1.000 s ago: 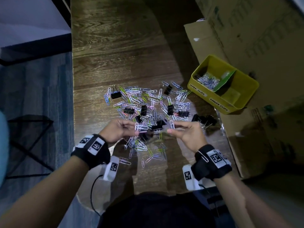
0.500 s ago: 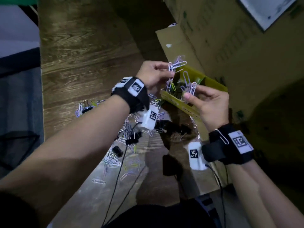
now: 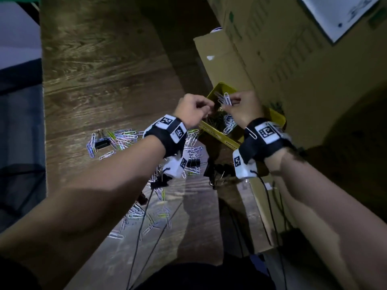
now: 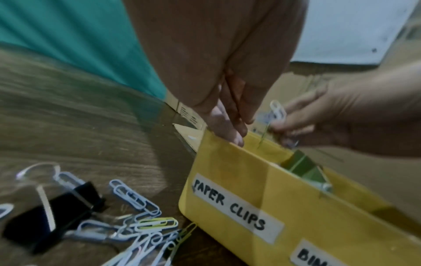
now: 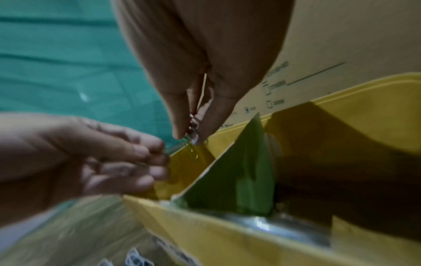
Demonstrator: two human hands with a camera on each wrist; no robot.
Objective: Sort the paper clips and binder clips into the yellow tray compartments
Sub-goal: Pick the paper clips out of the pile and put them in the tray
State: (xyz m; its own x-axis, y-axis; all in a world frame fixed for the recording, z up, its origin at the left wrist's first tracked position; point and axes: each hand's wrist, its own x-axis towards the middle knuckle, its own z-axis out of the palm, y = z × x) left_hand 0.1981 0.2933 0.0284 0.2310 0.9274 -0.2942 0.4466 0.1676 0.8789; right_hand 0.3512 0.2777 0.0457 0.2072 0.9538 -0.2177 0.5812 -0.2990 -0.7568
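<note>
Over the yellow tray (image 3: 219, 135), above its end marked "PAPER CLIPS" (image 4: 230, 203), my right hand (image 3: 228, 101) pinches a small bunch of paper clips (image 3: 226, 98); a thin green one dangles from them (image 5: 191, 149). My left hand (image 3: 210, 107) is close beside it with curled fingers. In the right wrist view its fingertips (image 5: 159, 156) pinch a thin clip wire. White clips (image 3: 229, 124) lie in that compartment, left of a green divider (image 5: 239, 171). Loose paper clips (image 3: 125, 137) and black binder clips (image 3: 102, 142) are spread on the wooden table behind my wrists.
Cardboard boxes (image 3: 272, 49) stand right behind the tray, which sits on a flat cardboard sheet (image 3: 222, 63). More dark binder clips (image 3: 217, 168) lie by the tray's near side. Wrist-camera cables (image 3: 146, 216) trail over the clips. The table's left edge (image 3: 43, 143) drops to the floor.
Both hands lifted from the pile with clips and moved right, over the tray. The left hand's visible bunch of clips is gone; the hands have come together.
</note>
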